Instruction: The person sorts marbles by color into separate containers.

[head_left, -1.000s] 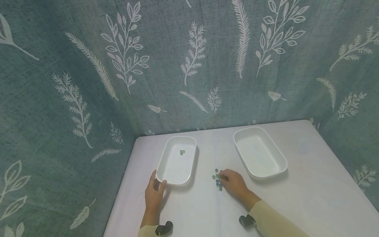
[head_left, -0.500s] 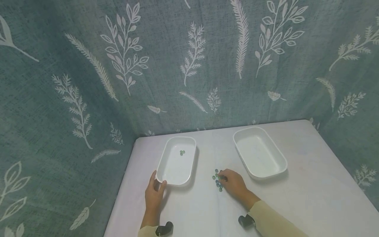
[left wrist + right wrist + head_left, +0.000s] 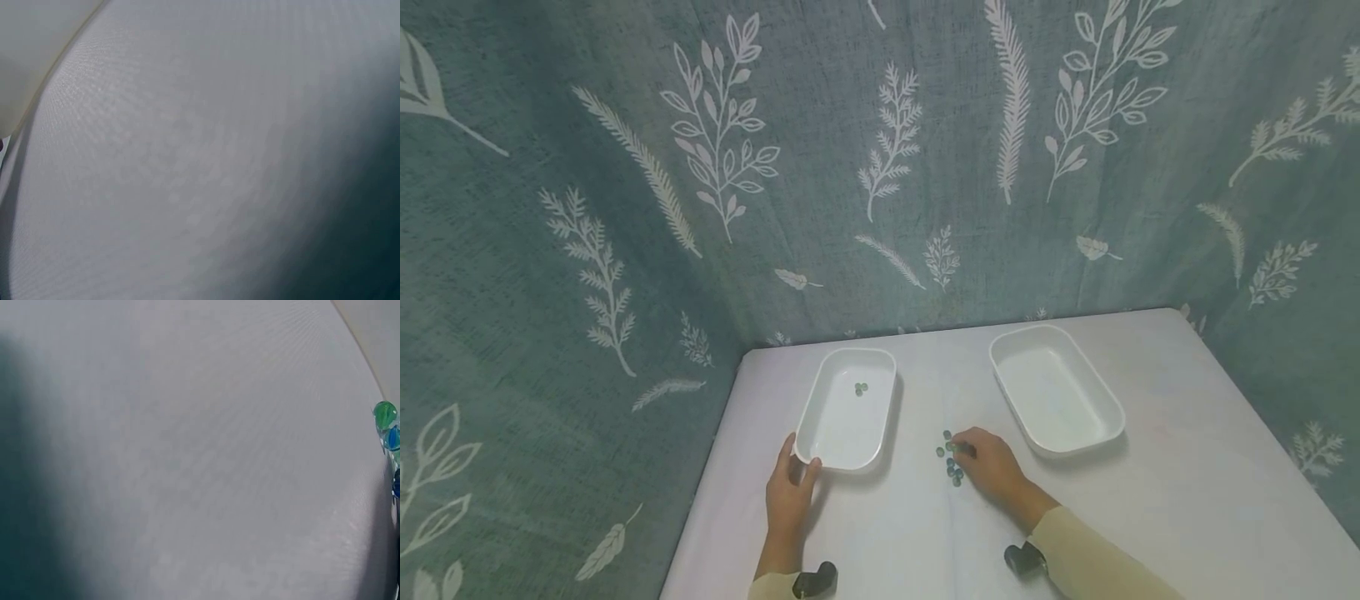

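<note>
In the head view my left hand [image 3: 788,500] grips the near left corner of a white tray [image 3: 877,433], thumb at the front rim and fingers along the left side. Three green marbles [image 3: 860,389] lie together inside it. My right hand [image 3: 992,465] reaches from the right into a small cluster of green and blue marbles [image 3: 951,463] on the table. Its fingers are curled, with the tips at a green marble, seemingly pinching it. The right wrist view catches a green marble [image 3: 385,414] and blue ones at its right edge; the right fingertips are out of that view.
A second white tray [image 3: 1051,392] stands at the right, beyond my right hand, with no marbles visible in it. Both trays are on a white table [image 3: 887,542]. A green-blue curtain [image 3: 820,200] with white leaf prints hangs behind and at both sides.
Both hands stay nearly where they were. The marble that showed just beyond the right fingertips is no longer visible there. The head view has shifted very slightly.
</note>
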The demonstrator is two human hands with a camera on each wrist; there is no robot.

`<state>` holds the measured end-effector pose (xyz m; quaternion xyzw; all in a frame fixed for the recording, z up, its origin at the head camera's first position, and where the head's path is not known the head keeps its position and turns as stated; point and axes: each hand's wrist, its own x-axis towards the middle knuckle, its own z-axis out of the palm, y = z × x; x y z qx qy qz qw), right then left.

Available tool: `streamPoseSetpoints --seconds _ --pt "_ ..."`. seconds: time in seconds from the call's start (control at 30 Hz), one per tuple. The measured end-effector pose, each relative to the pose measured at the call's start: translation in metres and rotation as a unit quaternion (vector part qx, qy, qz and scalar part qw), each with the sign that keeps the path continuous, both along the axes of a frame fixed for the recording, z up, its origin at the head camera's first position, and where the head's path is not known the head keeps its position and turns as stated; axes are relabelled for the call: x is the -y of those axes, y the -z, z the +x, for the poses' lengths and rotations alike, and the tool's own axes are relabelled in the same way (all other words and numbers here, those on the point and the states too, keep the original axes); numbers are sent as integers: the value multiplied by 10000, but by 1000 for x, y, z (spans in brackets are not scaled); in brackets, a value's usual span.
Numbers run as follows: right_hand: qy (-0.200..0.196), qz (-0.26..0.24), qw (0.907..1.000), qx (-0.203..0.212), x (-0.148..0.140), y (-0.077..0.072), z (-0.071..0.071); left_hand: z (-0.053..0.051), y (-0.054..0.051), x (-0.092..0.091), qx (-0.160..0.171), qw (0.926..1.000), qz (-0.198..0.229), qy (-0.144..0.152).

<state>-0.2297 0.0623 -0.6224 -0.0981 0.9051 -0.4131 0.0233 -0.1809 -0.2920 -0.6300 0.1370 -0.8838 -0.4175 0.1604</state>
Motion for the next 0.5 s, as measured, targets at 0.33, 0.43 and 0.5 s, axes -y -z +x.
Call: streamPoseSetpoints --seconds 0.33,0.43,0.5 --pt "-23 -347 9994 28 -4 -5 -2 0 -1 -2 -37 10000 14 31" --pt "-82 -522 9986 -31 -4 -7 -3 0 -1 0 -65 10000 2 46" --pt "-105 -574 9983 -34 -3 -9 -4 1 -2 1 -75 10000 -3 47"
